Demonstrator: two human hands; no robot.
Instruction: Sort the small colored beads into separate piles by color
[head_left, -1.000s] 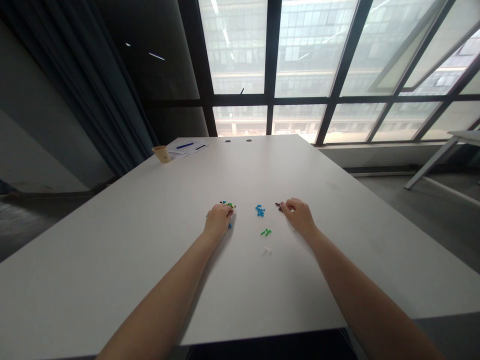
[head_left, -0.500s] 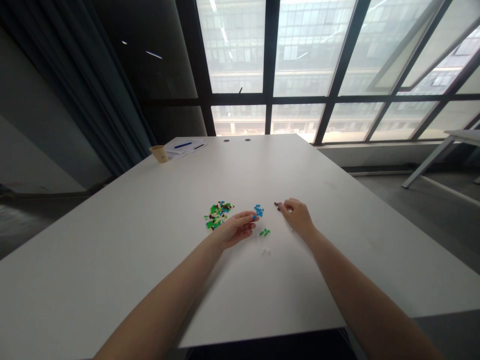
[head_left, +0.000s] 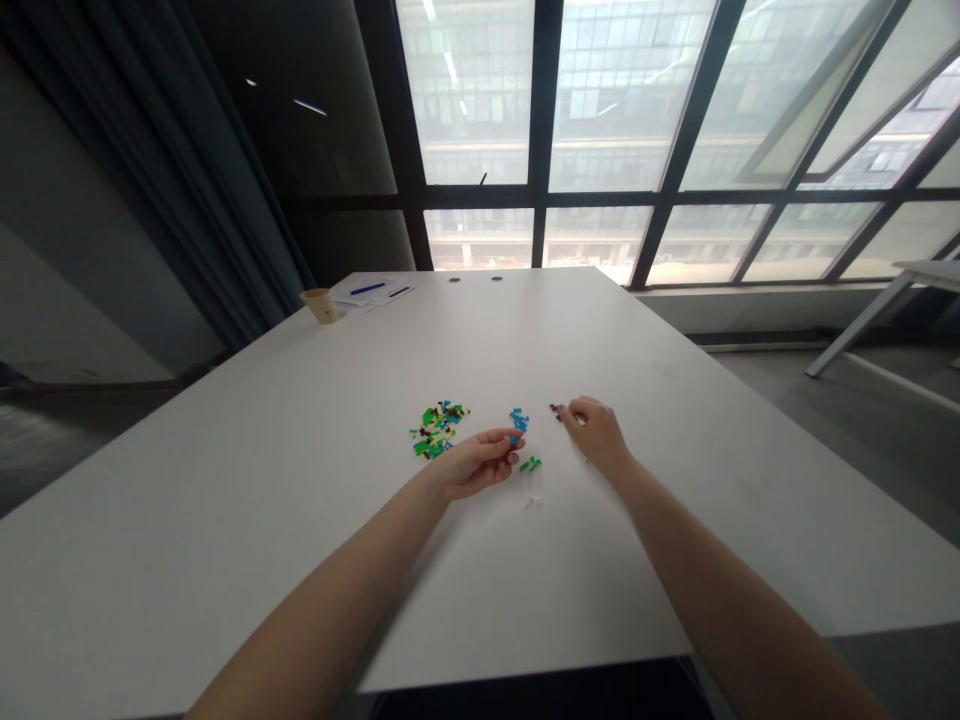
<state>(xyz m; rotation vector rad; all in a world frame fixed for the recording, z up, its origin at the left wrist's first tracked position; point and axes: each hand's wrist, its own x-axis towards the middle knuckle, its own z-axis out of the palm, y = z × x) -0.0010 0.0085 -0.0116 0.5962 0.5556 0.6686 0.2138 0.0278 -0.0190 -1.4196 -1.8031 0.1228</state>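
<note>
My left hand [head_left: 484, 464] pinches a small blue toy brick [head_left: 514, 440] between thumb and fingertips, just below a small group of blue bricks [head_left: 519, 418]. Several green bricks [head_left: 531, 464] lie right of its fingers, and a few clear or whitish pieces [head_left: 533, 503] are nearer to me. My right hand [head_left: 595, 430] rests with curled fingers beside a few dark brown bricks [head_left: 556, 409]; whatever its fingertips hold is hidden. Left of my left hand spreads a mixed pile of green, blue, cream and brown bricks [head_left: 437, 428], partly behind that hand.
The white table [head_left: 510, 340] carries a tan paper cup [head_left: 321, 306] at the far left edge. Papers [head_left: 390, 294] with a blue pen [head_left: 367, 288] lie beside it. Two dark round table inserts sit at the far end, before the windows.
My left hand has moved slightly right, keeping the blue brick in its fingertips. The right hand stays by the brown bricks, almost still.
</note>
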